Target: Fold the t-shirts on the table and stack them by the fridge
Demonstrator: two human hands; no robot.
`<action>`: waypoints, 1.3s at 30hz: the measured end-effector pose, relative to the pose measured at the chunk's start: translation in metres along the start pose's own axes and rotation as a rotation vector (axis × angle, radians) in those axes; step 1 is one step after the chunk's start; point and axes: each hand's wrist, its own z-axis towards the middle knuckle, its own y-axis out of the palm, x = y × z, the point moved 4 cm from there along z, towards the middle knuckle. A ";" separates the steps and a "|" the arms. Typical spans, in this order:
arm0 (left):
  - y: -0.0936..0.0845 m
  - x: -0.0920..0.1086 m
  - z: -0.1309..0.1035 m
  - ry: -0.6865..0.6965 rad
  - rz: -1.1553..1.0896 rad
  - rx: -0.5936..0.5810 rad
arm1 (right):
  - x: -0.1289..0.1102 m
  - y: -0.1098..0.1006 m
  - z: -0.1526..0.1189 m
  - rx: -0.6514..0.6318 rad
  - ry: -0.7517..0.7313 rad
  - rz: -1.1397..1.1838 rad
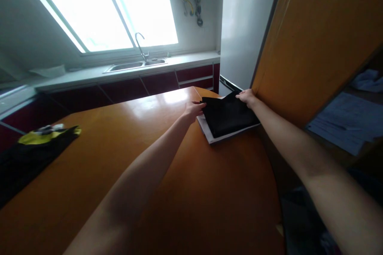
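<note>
A piece of folded black cloth (229,115) lies on a pale, flat, folded stack (218,139) near the far right end of the wooden table (167,159). My left hand (194,110) pinches the cloth's far left corner, fingers closed on it. At the far right corner, my right hand (245,97) is closed on the same cloth. Between the two hands the far edge is lifted and dips in the middle. The near part of the cloth rests flat on the pale stack, whose front and left edges show. What the pale stack is made of, I cannot tell.
Black and yellow fabric (49,137) lies on the table's left side. Beyond the table are a counter with a sink (128,65) and tap, a window and a white fridge (239,28). A wooden panel (317,40) rises at right, beside shelves with papers (344,119).
</note>
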 end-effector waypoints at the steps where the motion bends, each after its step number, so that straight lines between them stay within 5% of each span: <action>1: -0.001 0.000 0.000 0.002 0.023 0.013 | 0.002 0.001 0.001 -0.006 -0.003 -0.019; 5: -0.005 0.005 -0.006 0.061 0.137 0.061 | 0.004 0.002 -0.004 -0.009 -0.048 -0.099; 8: -0.003 0.025 -0.020 0.415 0.420 0.119 | -0.004 0.001 -0.013 0.018 -0.155 -0.205; 10: 0.012 0.034 -0.032 0.680 0.652 0.010 | -0.014 0.007 -0.023 -0.014 -0.324 -0.320; 12: 0.030 0.031 -0.039 0.775 0.831 -0.174 | -0.020 0.019 -0.035 -0.122 -0.480 -0.428; 14: 0.042 0.020 -0.038 0.709 0.976 -0.276 | -0.018 0.032 -0.043 -0.261 -0.506 -0.492; 19: 0.046 -0.001 -0.026 0.501 1.162 -0.296 | -0.010 0.043 -0.050 -0.424 -0.399 -0.540; 24: 0.043 -0.002 -0.023 0.441 1.281 -0.317 | -0.011 0.013 -0.059 -0.303 -0.465 -0.531; 31: 0.046 -0.007 -0.029 0.483 1.259 -0.260 | 0.018 -0.018 -0.092 -0.207 -0.487 -0.491; 35: 0.036 0.010 -0.039 0.513 1.169 -0.178 | -0.017 -0.035 -0.117 0.023 -0.644 -0.313; 39: -0.006 0.030 -0.057 0.558 1.133 -0.050 | -0.069 -0.044 -0.161 0.097 -0.831 -0.153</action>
